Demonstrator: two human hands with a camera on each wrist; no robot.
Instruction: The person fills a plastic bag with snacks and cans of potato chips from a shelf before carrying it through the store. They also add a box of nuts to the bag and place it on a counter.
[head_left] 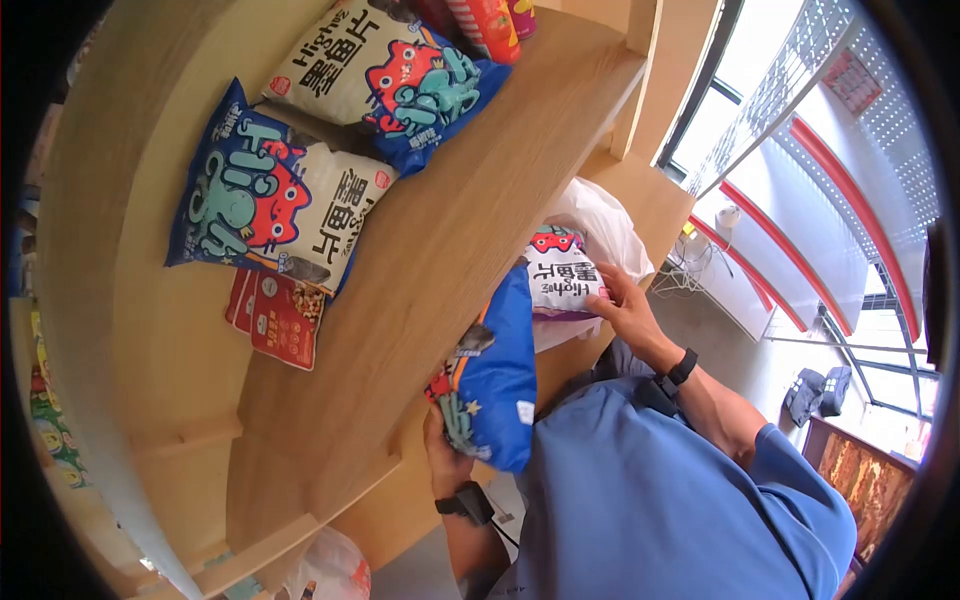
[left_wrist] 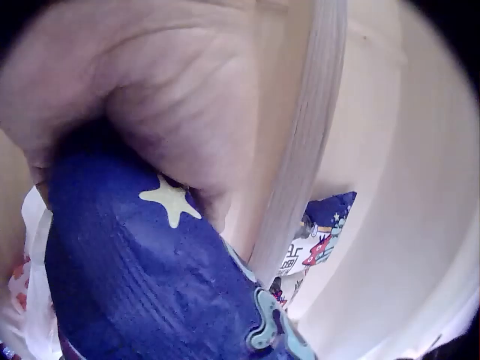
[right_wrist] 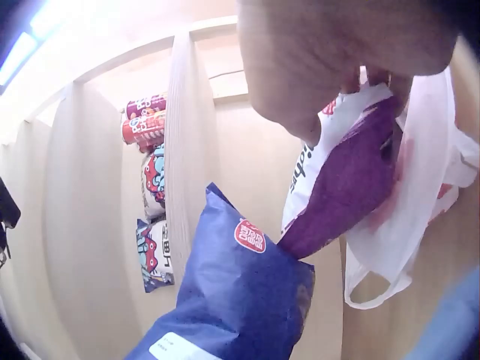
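Observation:
My left hand [head_left: 446, 452] grips one end of a blue snack bag [head_left: 505, 385], which tilts up in front of my body. In the left wrist view its fingers curl round the bag, close to a printed yellow star. My right hand [head_left: 630, 312] pinches the upper edge of a white and purple snack bag [right_wrist: 341, 172] with thumb and fingers. Beside that bag spreads a white plastic carrier bag [right_wrist: 412, 202], its handle loop hanging down. In the right wrist view the corners of the two snack bags overlap.
On the wooden shelf [head_left: 520, 120] lie two blue and white snack bags [head_left: 270, 195], red packets [head_left: 285, 325] and red cans [head_left: 485, 30]. Another plastic bag [head_left: 330, 565] is low down. White racks with red edges [head_left: 870, 230] stand to the right.

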